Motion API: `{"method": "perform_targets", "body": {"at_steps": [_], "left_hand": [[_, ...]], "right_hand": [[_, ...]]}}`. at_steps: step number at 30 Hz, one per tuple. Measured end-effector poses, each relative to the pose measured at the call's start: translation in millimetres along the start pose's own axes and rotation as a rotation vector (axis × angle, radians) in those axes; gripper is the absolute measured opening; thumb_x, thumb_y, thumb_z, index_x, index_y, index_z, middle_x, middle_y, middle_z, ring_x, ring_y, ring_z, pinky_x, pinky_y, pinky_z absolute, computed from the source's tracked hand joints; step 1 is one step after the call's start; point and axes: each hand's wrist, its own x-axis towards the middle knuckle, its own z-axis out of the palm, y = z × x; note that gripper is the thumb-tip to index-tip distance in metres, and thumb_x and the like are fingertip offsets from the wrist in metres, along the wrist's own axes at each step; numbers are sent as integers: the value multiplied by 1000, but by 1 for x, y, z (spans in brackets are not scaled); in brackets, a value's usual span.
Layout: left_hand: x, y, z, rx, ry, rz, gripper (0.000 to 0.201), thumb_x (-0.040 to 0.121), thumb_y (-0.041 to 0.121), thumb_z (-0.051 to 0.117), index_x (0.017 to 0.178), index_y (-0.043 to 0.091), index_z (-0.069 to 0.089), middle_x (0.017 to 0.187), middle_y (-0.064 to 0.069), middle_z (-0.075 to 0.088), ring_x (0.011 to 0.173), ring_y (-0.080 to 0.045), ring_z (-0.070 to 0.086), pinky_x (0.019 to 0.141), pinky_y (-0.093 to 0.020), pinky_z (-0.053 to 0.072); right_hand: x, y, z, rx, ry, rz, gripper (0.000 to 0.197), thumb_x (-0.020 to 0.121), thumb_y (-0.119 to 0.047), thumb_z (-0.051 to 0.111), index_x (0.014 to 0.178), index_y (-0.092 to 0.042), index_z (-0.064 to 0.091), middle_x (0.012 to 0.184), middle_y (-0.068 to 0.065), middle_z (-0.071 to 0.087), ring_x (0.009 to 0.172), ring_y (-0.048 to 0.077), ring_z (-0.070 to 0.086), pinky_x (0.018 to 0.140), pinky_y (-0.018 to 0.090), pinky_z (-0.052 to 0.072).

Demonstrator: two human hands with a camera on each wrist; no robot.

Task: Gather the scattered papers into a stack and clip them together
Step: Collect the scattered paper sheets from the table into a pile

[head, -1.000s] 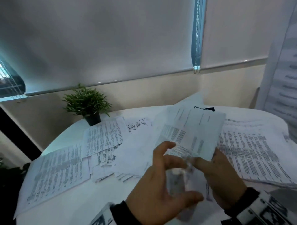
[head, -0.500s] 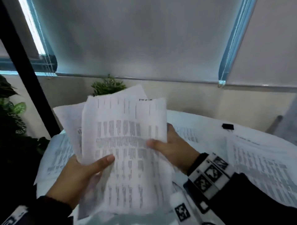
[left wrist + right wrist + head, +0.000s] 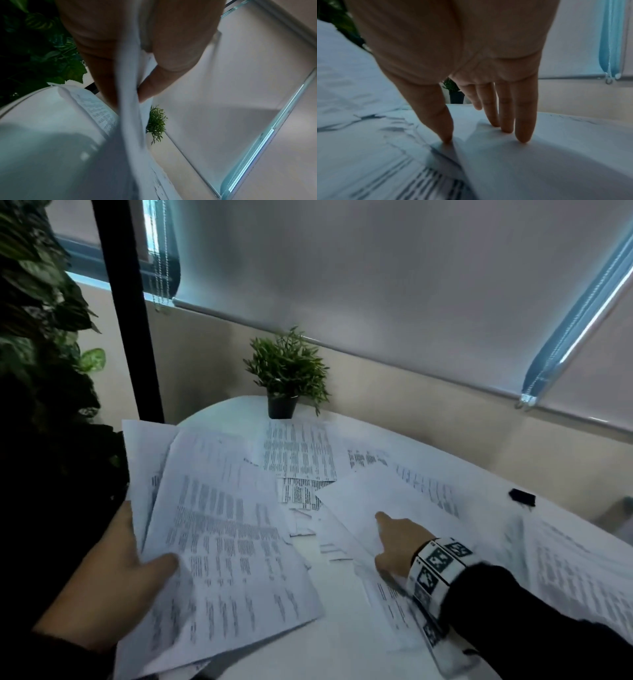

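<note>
My left hand (image 3: 137, 563) pinches a bundle of printed sheets (image 3: 222, 542) at the left of the table, thumb on top; the left wrist view shows the held sheets (image 3: 130, 121) edge-on between thumb and fingers. My right hand (image 3: 394, 539) reaches onto a blank white sheet (image 3: 376, 494) in the middle. In the right wrist view its straight fingertips (image 3: 522, 139) press on that sheet (image 3: 539, 155), and the thumb touches the sheet's edge. More printed papers (image 3: 298, 453) lie scattered across the white table (image 3: 222, 412). A black binder clip (image 3: 521, 496) lies at the far right.
A small potted plant (image 3: 286, 378) stands at the table's far edge. A black post (image 3: 126, 309) and large leafy plants (image 3: 37, 302) stand on the left. Window blinds hang behind. More printed sheets (image 3: 575, 570) cover the right side.
The bundle has dropped from upright in both hands to low on the left in the left hand alone. The right hand let go and moved right onto a loose sheet.
</note>
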Motion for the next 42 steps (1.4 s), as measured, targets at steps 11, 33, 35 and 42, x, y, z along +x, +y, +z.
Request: {"method": "perform_targets", "body": {"at_steps": [11,33,35,42], "left_hand": [[18,-18,-14,94,-28,20,54,79,8,73,121,34,51,109,3,67,99,-26,65,92,-54,50],[33,-51,-8,115,1,-142,46,64,11,84,104,15,61,105,-13,68,97,-32,62,93,-51,48],[36,-47,-15,145,36,-88,48,60,20,77,105,16,60,101,-10,67,94,-30,62,95,-50,47],[37,-44,-20,117,37,-56,39,79,-5,70,111,13,56,106,-8,64,99,-31,59,96,-50,45]], "right_hand": [[-28,-34,-64,-107,308,-5,7,90,-21,45,89,-15,49,88,7,53,85,27,56,71,31,42],[-29,-56,-14,48,114,-18,89,84,-20,57,149,-27,-3,144,12,33,138,32,22,108,45,33],[-26,-45,-9,-90,-26,65,96,82,-19,59,148,-27,-10,136,15,39,129,34,37,97,45,43],[-25,-33,3,-151,42,31,50,83,-13,48,130,-15,33,73,-2,40,76,22,50,61,29,40]]}}
